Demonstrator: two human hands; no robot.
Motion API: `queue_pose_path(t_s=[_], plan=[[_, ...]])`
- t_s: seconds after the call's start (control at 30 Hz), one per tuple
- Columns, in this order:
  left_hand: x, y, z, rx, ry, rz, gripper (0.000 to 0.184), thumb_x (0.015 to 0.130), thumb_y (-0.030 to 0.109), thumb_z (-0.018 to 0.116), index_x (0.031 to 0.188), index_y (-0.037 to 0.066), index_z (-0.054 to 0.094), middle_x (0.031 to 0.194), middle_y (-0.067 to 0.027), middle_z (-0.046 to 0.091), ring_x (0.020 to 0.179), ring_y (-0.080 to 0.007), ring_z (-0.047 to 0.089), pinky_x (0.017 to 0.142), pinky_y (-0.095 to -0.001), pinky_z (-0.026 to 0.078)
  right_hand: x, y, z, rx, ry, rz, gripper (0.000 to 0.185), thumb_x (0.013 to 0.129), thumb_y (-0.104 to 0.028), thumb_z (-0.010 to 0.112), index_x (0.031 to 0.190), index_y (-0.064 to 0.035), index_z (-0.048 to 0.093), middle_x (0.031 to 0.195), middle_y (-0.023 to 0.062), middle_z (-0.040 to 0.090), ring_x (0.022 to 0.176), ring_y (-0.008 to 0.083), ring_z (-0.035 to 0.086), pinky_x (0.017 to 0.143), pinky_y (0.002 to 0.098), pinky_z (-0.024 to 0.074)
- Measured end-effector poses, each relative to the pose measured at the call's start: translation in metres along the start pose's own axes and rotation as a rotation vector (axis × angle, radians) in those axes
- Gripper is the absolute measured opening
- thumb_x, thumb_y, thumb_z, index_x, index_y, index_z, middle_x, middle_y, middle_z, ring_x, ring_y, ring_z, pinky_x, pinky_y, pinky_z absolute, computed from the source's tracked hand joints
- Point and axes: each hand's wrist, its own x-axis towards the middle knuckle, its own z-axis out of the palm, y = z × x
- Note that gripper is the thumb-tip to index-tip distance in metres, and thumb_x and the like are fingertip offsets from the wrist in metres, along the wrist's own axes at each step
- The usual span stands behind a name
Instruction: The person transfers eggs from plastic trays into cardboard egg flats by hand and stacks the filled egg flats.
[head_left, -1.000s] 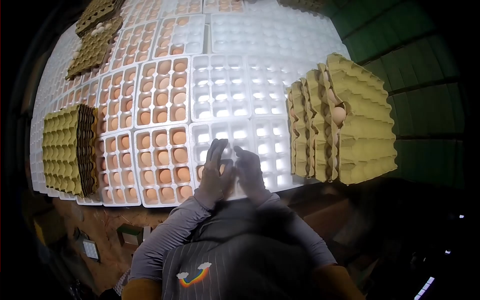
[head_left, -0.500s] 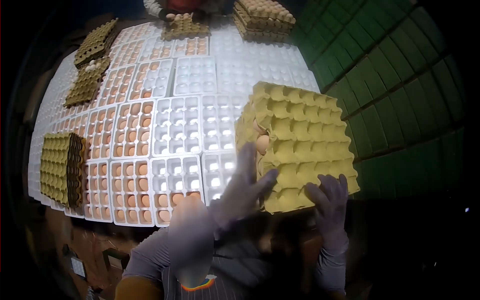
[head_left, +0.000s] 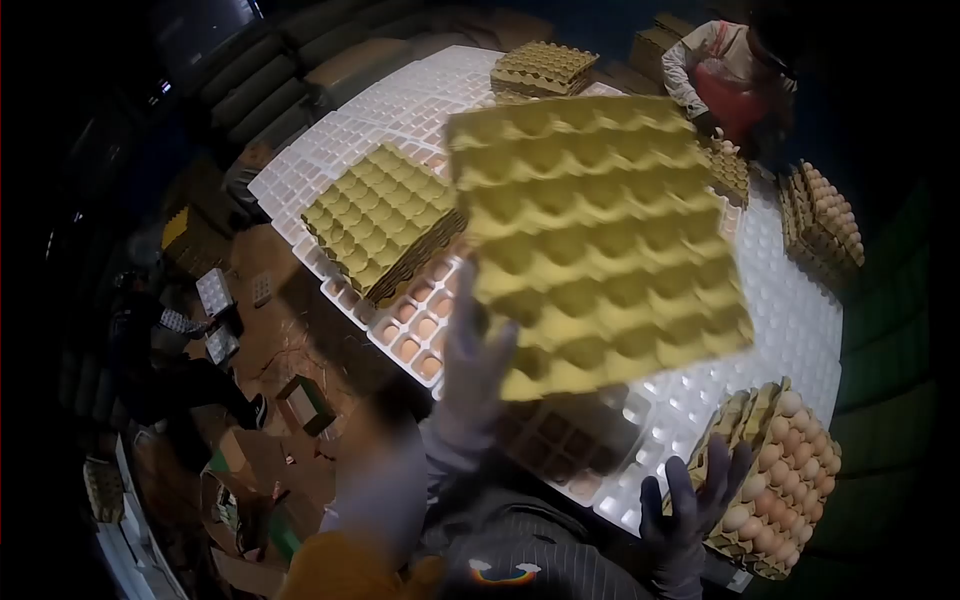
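White foam trays stretch wide; above them hangs a yellow carton. Near right, the loaded stack! Left hand clamps the carton's left edge; right hand, fingers spread, is beside the stack: one clumsy bump could crack exposed eggs.

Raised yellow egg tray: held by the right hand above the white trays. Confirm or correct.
Wrong hand: the head view shows the left hand holding the raised yellow egg tray above the white trays; the right hand is open, apart from it.
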Motion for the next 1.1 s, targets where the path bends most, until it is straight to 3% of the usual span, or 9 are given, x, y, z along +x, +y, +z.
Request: queue_pose_path(t_s=[0.07,0.23,0.37,0.5,0.57,0.7,0.8,1.03,1.1], plan=[[0.043,-0.017,-0.085,0.269,0.242,0.037,0.071,0.090,0.014,0.061,0.154,-0.001,0.036,0.160,-0.0197,0.033,0.144,-0.0287,0.037,0.116,-0.0353,0.035,0.016,-0.017,0.020,0.118,-0.101,0.052,0.050,0.083,-0.010,0.078,0.128,-0.0171,0.058,0.154,0.0190,0.039,0.147,0.0508,0.025,0.116,0.0662,0.0256],[0.129,-0.154,-0.279,0.415,0.597,-0.067,0.074,0.088,0.001,0.057,0.156,-0.007,0.028,0.156,-0.0158,0.037,0.134,-0.0235,0.043,0.110,-0.0319,0.036,0.044,-0.046,0.071,0.182,-0.192,-0.011,0.055,0.080,-0.018,0.080,0.131,-0.0223,0.061,0.145,0.0154,0.045,0.140,0.0446,0.033,0.110,0.0655,0.0325],[0.121,-0.201,-0.290,0.386,0.657,-0.209,0.078,0.089,0.004,0.058,0.157,-0.007,0.022,0.159,-0.0220,0.033,0.140,-0.0285,0.040,0.115,-0.0342,0.031,0.047,-0.057,0.074,0.212,-0.262,0.045,0.052,0.079,-0.017,0.080,0.128,-0.0202,0.064,0.143,0.0141,0.048,0.138,0.0424,0.037,0.110,0.0617,0.0344],[0.118,-0.218,-0.315,1.426,0.728,-0.100,0.080,0.094,0.008,0.060,0.159,-0.002,0.014,0.158,-0.0282,0.027,0.141,-0.0368,0.038,0.115,-0.0413,0.034,0.024,-0.046,0.067,0.240,-0.234,0.087,0.051,0.080,-0.016,0.079,0.128,-0.0159,0.064,0.137,0.0142,0.053,0.133,0.0400,0.043,0.109,0.0580,0.0382],[0.117,-0.150,-0.220,0.876,0.598,0.135,0.060,0.100,0.009,0.056,0.155,0.000,0.032,0.158,-0.0191,0.032,0.140,-0.0288,0.042,0.112,-0.0366,0.039,0.006,-0.035,0.062,0.324,-0.218,0.127,0.051,0.079,-0.013,0.080,0.128,-0.0140,0.065,0.136,0.0136,0.057,0.130,0.0377,0.051,0.108,0.0544,0.0423],[0.084,-0.119,-0.020,0.236,-0.189,-0.107,0.040,0.101,0.004,0.056,0.141,0.000,0.055,0.142,-0.0117,0.059,0.132,-0.0187,0.054,0.108,-0.0333,0.044,-0.038,-0.014,0.053,0.311,-0.182,0.047,0.040,0.087,-0.014,0.066,0.127,-0.0119,0.065,0.123,0.0106,0.062,0.121,0.0313,0.056,0.103,0.0471,0.0473],[0.021,-0.069,0.143,0.255,-0.738,0.066,0.028,0.095,-0.001,0.066,0.123,0.000,0.067,0.121,-0.0103,0.070,0.116,-0.0178,0.065,0.099,-0.0311,0.051,-0.048,0.006,0.017,0.420,-0.289,0.106,0.033,0.086,-0.015,0.068,0.118,-0.0088,0.066,0.113,0.0106,0.062,0.113,0.0298,0.060,0.095,0.0442,0.0518],[-0.044,-0.067,0.364,0.620,-1.161,0.557,0.040,0.094,0.023,0.069,0.131,0.009,0.064,0.126,-0.0155,0.068,0.126,-0.0341,0.059,0.103,-0.0411,0.048,-0.083,0.143,-0.129,0.263,-0.232,0.072,0.028,0.083,-0.014,0.074,0.109,-0.0070,0.067,0.103,0.0069,0.066,0.102,0.0272,0.065,0.085,0.0411,0.0545],[-0.042,-0.048,0.380,0.699,-1.287,0.350,0.043,0.091,0.017,0.072,0.132,0.010,0.064,0.125,-0.0156,0.068,0.122,-0.0330,0.060,0.103,-0.0394,0.049,-0.090,0.195,-0.150,0.237,-0.130,0.103,0.027,0.084,-0.015,0.073,0.109,-0.0074,0.068,0.106,0.0049,0.067,0.099,0.0257,0.066,0.081,0.0399,0.0544]])
